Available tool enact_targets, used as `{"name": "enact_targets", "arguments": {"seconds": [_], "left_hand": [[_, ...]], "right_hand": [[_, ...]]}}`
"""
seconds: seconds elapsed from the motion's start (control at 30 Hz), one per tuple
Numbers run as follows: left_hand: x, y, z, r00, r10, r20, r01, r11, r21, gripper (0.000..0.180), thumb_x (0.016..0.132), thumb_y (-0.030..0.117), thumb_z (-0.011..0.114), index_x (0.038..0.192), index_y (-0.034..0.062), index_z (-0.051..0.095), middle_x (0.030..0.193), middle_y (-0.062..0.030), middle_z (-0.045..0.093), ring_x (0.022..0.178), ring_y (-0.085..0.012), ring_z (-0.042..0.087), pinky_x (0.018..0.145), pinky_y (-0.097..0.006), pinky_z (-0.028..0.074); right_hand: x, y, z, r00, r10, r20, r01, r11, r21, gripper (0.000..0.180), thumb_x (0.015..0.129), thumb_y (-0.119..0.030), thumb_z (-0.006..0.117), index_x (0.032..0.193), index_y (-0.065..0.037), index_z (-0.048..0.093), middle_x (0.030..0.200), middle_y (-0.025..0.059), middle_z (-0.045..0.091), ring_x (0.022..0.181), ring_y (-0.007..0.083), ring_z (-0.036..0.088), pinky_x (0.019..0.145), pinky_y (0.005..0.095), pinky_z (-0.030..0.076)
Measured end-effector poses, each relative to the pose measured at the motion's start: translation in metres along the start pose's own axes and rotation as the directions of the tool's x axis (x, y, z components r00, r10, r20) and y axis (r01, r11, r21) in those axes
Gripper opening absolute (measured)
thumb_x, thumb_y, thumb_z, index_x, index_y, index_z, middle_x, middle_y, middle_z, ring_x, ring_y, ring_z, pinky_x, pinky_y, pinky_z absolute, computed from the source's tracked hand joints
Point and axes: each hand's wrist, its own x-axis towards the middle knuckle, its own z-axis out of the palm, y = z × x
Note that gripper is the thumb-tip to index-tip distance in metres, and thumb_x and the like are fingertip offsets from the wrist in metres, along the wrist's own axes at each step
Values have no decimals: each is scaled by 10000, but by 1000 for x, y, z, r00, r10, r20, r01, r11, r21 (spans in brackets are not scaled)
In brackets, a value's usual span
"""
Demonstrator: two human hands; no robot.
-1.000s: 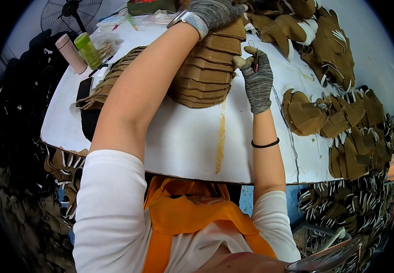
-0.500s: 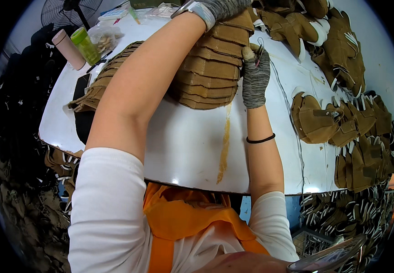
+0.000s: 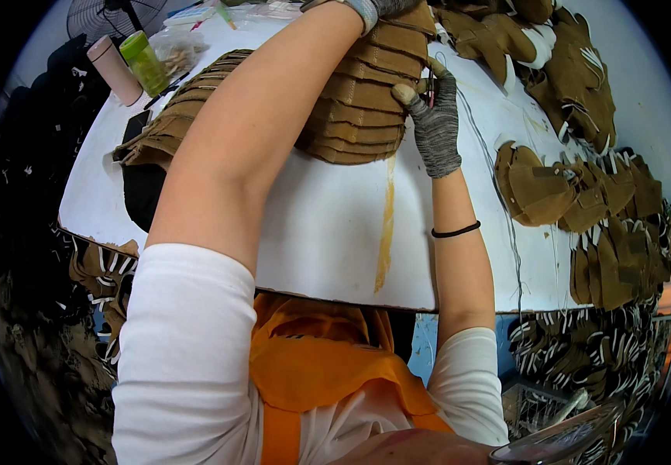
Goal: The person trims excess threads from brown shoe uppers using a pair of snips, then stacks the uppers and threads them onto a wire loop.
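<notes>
A row of overlapping brown fabric pieces with stitched edges (image 3: 359,108) lies fanned out on the white table. My left hand (image 3: 388,8), in a grey knit glove, is over the far end of this row; its fingers are cut off by the top edge of the view. Beside the row's right edge is my right hand (image 3: 436,132), in a grey glove with bare thumb tip. The thumb tip lies against the pieces. A small thin tool with a reddish part (image 3: 430,91) sits in that hand, mostly hidden by the fingers. Another fanned brown row (image 3: 196,105) lies left, partly behind my left forearm.
Brown pieces with white edging (image 3: 541,186) are heaped along the table's right side. A pink bottle (image 3: 115,71), a green bottle (image 3: 144,63) and a phone (image 3: 137,124) stand or lie at the far left. A thin cord (image 3: 498,186) runs down the right.
My right thumb has moved left onto the edge of the row and the hand has spread somewhat. My left hand has shifted slightly up, farther out of view.
</notes>
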Motion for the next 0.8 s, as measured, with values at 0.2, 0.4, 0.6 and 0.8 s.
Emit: {"name": "enact_targets", "arguments": {"seconds": [0.2,0.4,0.6,0.8], "left_hand": [[2,-1,1,998,-30,58,28,999,19,365,869,389,466,1070,149,654,1047,-146,651,989,-326,608,885,-438,451],[2,-3,1,997,-33,70,35,999,-23,367,869,393,457,1075,161,653,1068,-149,644,1011,-329,601,900,-433,445],[7,-7,9,994,-67,92,70,997,-33,380,872,398,447,1099,168,648,1107,-140,634,1041,-325,593,930,-428,433],[13,-5,18,993,-78,85,75,997,36,391,875,414,449,1112,169,640,1103,-140,636,1040,-333,594,912,-438,445]], "right_hand": [[-13,-9,16,951,285,-121,-292,956,-42,680,750,-391,764,1224,-11,460,1030,100,596,929,170,579,831,294,496],[-31,-2,12,1000,15,17,-16,999,45,878,651,-349,837,1297,22,371,1191,145,511,1077,217,526,936,329,469],[-36,-2,0,995,75,61,-56,962,-267,974,567,-286,882,1332,16,360,1222,142,450,1139,231,490,968,342,459],[-40,-8,7,999,44,-6,-44,993,-111,884,573,-304,874,1296,-37,443,1096,82,489,963,179,505,869,298,475]]}}
